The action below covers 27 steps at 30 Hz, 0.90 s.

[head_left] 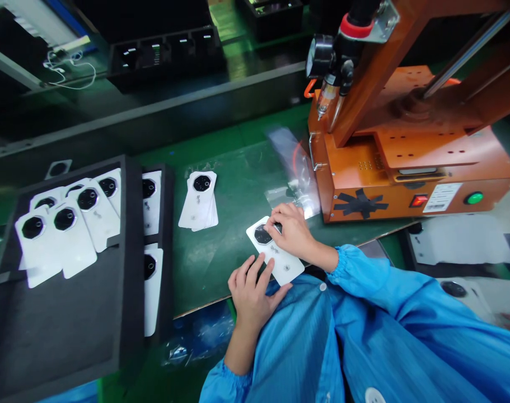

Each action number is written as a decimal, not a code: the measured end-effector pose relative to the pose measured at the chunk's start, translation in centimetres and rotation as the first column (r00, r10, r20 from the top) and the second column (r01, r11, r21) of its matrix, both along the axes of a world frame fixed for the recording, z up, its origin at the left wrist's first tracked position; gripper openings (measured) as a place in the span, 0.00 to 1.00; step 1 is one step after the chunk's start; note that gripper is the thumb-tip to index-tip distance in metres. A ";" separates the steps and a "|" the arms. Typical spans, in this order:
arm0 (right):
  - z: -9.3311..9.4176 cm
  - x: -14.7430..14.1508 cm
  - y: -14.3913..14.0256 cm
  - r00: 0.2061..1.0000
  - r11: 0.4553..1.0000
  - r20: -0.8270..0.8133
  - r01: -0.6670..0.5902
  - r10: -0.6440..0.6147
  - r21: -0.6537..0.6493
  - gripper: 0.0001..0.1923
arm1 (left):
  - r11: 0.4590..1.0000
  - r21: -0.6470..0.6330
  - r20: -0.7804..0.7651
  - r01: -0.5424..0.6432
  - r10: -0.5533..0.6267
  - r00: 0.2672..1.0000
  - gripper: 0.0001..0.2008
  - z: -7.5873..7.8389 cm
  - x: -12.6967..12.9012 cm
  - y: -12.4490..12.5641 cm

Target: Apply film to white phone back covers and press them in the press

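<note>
A white phone back cover [285, 267] with a dark camera window lies tilted at the front edge of the green bench, close to my body. My left hand [253, 288] holds it by its lower left side, fingertips on the long edge and thumb near the bottom corner. Over the upper right part of the cover is my right hand [294, 232], thumb and forefinger drawn together at the camera window. Whatever may be between those fingertips is too small to make out. A small fanned stack of similar covers [199, 204] lies to the left on the bench.
Several more covers [78, 238] lie in a black foam tray [70, 330] at the left, others in a second tray beneath it. An orange press machine [355, 196] with a gauge stands at the right. Clear plastic film [290, 162] lies beside it. Dark boxes [166, 56] stand behind.
</note>
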State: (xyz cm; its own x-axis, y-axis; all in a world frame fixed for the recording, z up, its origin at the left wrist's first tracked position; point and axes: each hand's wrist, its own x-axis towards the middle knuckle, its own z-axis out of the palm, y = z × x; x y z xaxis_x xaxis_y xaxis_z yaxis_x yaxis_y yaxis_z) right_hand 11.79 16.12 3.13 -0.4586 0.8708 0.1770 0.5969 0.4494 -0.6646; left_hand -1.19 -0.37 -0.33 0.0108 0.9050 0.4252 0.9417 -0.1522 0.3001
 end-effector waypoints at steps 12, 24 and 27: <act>-0.3 -0.1 -0.4 1.000 0.995 0.027 0.000 -0.003 0.096 0.07 | 1.000 -0.015 -0.002 0.008 -0.008 1.000 0.29 0.3 0.0 0.0; 1.3 0.4 -1.2 0.990 0.996 -0.114 -0.083 0.086 0.027 0.06 | 1.000 -0.018 0.016 -0.004 0.004 1.000 0.28 0.6 0.1 0.3; 1.8 0.3 -1.3 0.989 0.996 -0.119 -0.087 0.083 -0.032 0.06 | 1.000 -0.015 0.021 -0.004 0.004 1.000 0.29 0.7 0.1 0.3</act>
State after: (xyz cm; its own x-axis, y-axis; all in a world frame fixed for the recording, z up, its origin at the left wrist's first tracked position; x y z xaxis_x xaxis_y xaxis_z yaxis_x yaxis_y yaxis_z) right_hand 12.04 14.81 4.89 -0.5092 0.8366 0.2019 0.4746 0.4687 -0.7450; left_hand -1.05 -0.07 0.34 -0.0017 0.9111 0.4121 0.9355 -0.1441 0.3225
